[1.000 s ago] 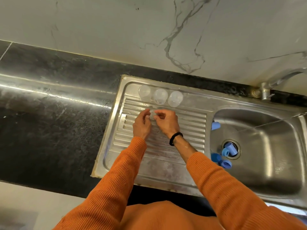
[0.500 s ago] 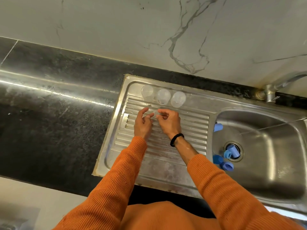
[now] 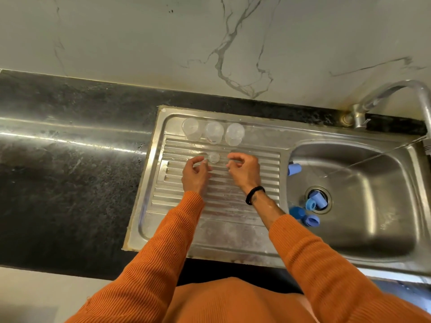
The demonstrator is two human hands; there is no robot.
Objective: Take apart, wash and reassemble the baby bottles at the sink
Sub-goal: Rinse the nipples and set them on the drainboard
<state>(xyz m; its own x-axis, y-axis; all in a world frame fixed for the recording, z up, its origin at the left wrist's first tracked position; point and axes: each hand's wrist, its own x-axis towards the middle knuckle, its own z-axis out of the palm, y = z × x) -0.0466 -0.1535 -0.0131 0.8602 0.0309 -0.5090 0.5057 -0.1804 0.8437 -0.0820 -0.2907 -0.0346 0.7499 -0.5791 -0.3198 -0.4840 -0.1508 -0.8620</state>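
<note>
While loosely curled fingers hold nothing, both hands flank 1 clear nipple point(image 3: 213, 157).

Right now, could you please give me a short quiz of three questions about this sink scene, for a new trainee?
1. True or false: the three clear bottles stand on the drainboard.
2. How many blue parts lie in the sink basin? A) two B) five C) eight
3. Fill in: the small clear piece on the ribs lies nearer the ____ hand.

Key: 1 true. 2 B: one by the basin's left wall, four at the drain. 3 left: the left hand is beside it, the right hand is apart.
</note>
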